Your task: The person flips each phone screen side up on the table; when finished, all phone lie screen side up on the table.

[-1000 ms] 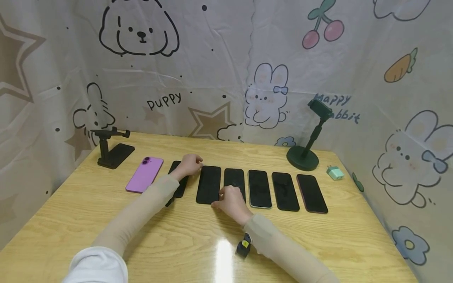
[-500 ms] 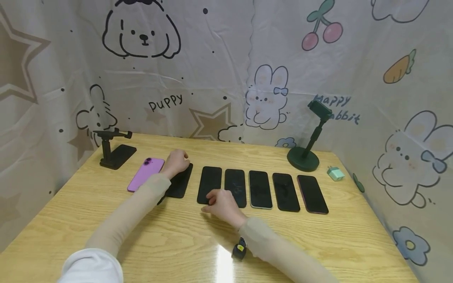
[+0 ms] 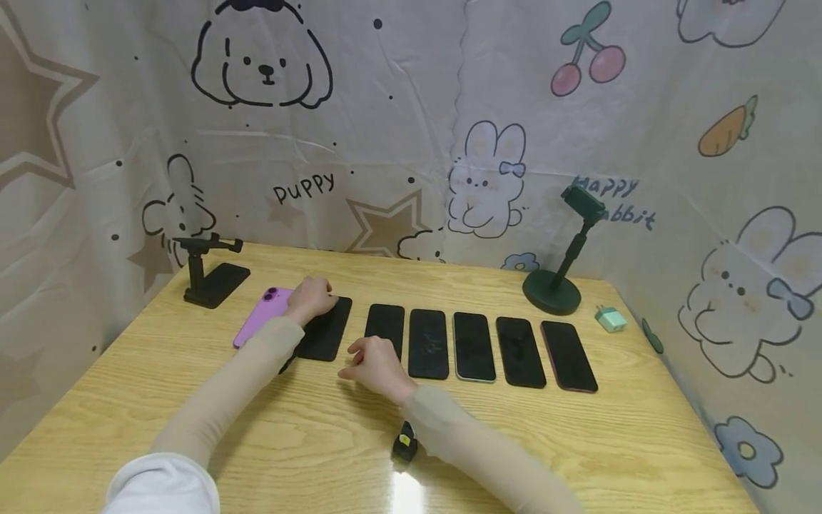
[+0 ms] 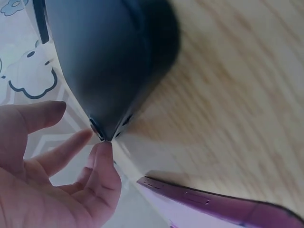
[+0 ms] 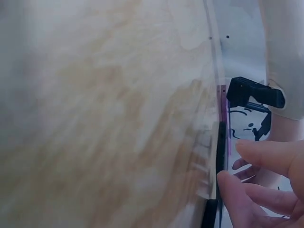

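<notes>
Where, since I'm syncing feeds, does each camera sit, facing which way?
Head: on the head, facing forward and down at the table; left grip, right grip, both sleeves.
Left wrist: on that wrist, facing a black phone; left grip.
Right wrist: on that wrist, facing across the table; right grip, left grip, left sleeve.
Head and left wrist share the purple phone.

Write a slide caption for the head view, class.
Left hand touching a black phone beside a purple phone, right hand near a second black phone, on a wooden table.
</notes>
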